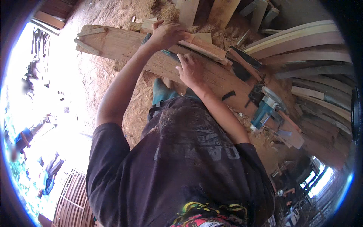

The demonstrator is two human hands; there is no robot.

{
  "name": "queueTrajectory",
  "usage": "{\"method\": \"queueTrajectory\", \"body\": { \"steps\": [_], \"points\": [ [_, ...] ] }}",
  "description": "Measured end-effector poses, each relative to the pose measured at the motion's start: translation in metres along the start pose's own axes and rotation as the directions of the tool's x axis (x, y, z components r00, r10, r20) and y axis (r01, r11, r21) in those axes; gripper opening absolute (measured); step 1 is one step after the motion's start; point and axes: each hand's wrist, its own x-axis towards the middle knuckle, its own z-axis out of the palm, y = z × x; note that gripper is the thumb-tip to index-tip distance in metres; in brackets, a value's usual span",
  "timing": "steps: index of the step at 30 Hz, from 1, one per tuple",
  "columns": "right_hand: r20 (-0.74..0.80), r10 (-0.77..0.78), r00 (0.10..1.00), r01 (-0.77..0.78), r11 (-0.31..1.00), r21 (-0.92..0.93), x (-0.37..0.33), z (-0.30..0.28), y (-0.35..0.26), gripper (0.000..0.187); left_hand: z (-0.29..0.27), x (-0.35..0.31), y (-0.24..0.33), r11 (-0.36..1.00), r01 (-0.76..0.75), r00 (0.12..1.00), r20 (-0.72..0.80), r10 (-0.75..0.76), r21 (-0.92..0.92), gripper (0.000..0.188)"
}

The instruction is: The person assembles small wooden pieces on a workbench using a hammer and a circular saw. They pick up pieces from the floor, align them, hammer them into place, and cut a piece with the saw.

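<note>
Pressing 2 hands, left point(168, 34), right point(190, 70), on plank point(113, 43)

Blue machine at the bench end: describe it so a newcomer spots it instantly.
Follow the long pale wooden plank under both hands rightward to its far end. There, below the stacked curved boards, sits the blue metal machine. It is the only bright blue thing among brown timber and sawdust.
</note>
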Motion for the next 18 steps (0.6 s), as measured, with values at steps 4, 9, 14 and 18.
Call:
{"method": "queueTrajectory", "body": {
  "steps": [4,9,14,18],
  "points": [
    [0.136,0.034,0.990,-0.025,0.998,-0.061,0.012,-0.004,-0.014,0.047,-0.005,-0.023,-0.035,0.859,-0.046,0.957,-0.268,-0.108,-0.510,0.030],
    [0.130,0.247,0.960,-0.274,0.920,0.279,-0.014,0.000,-0.034,0.042,-0.043,-0.053,-0.053,0.868,0.116,0.819,-0.447,-0.358,-0.483,0.031],
    [0.006,0.279,0.960,-0.231,0.785,0.575,-0.097,-0.042,-0.013,0.034,-0.058,-0.061,-0.066,0.925,0.053,0.823,-0.508,-0.255,-0.377,0.032],
    [0.063,0.493,0.868,-0.450,0.727,0.519,-0.134,-0.086,0.000,0.033,-0.043,-0.035,-0.030,0.989,-0.149,0.898,-0.416,0.144,0.020,0.045]
  ]
}}
